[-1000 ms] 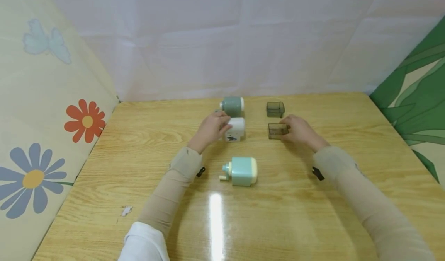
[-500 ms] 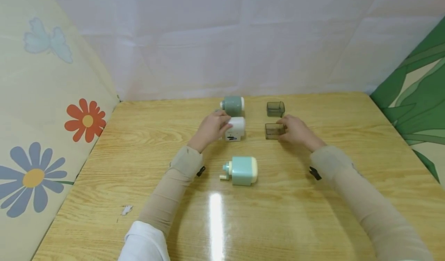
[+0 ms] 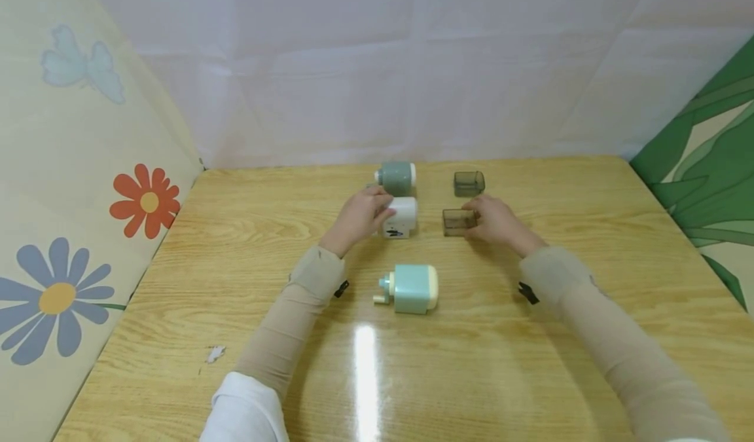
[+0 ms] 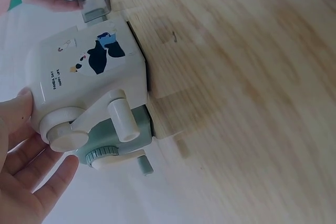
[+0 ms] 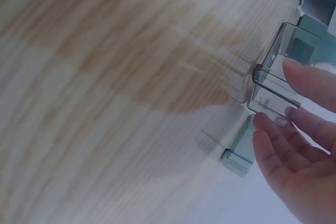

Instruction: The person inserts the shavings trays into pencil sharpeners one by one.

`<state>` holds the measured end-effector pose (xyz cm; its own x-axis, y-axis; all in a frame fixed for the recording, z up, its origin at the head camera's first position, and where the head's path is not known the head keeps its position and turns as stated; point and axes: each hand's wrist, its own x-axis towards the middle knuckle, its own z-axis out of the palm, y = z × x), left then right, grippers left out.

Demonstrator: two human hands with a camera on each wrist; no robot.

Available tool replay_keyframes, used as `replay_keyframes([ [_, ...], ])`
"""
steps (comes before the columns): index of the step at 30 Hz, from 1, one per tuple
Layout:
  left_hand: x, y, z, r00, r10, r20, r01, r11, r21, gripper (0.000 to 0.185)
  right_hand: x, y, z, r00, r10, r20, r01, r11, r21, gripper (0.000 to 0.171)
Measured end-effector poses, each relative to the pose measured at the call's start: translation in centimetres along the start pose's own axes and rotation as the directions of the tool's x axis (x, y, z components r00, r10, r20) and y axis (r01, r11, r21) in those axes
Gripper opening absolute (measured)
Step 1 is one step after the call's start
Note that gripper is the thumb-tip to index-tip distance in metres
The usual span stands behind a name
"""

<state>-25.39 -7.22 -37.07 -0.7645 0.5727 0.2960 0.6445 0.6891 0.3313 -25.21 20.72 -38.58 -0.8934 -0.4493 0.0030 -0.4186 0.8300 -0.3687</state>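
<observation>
My left hand (image 3: pixel 376 214) grips the left end of a white pencil sharpener (image 3: pixel 402 218) lying on the table; in the left wrist view its panda print (image 4: pixel 102 53) and crank (image 4: pixel 68 132) show, with my fingers (image 4: pixel 37 177) round the crank end. My right hand (image 3: pixel 472 218) pinches a clear grey drawer box (image 3: pixel 456 222) just right of the sharpener, a small gap between them. In the right wrist view my fingertips (image 5: pixel 310 80) lie on the box (image 5: pixel 275 85).
A grey-green sharpener (image 3: pixel 396 176) and a second grey box (image 3: pixel 468 183) sit further back. A mint sharpener (image 3: pixel 411 289) stands nearer me. The wooden table (image 3: pixel 235 285) is walled by a flower panel at left, white sheet behind, green leaf panel at right.
My right hand has slid the grey box leftward, closer to the white sharpener. My left hand and the sharpener have stayed in place.
</observation>
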Motion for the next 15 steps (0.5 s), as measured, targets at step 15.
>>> replay_keyframes([
  [15, 0.0, -0.1, 0.0, 1.000, -0.006, 0.001, 0.006, 1.000, -0.002, 0.027, 0.6, -1.2, 0.3, 1.000, 0.000, 0.011, 0.000, 1.000, -0.010, 0.051],
])
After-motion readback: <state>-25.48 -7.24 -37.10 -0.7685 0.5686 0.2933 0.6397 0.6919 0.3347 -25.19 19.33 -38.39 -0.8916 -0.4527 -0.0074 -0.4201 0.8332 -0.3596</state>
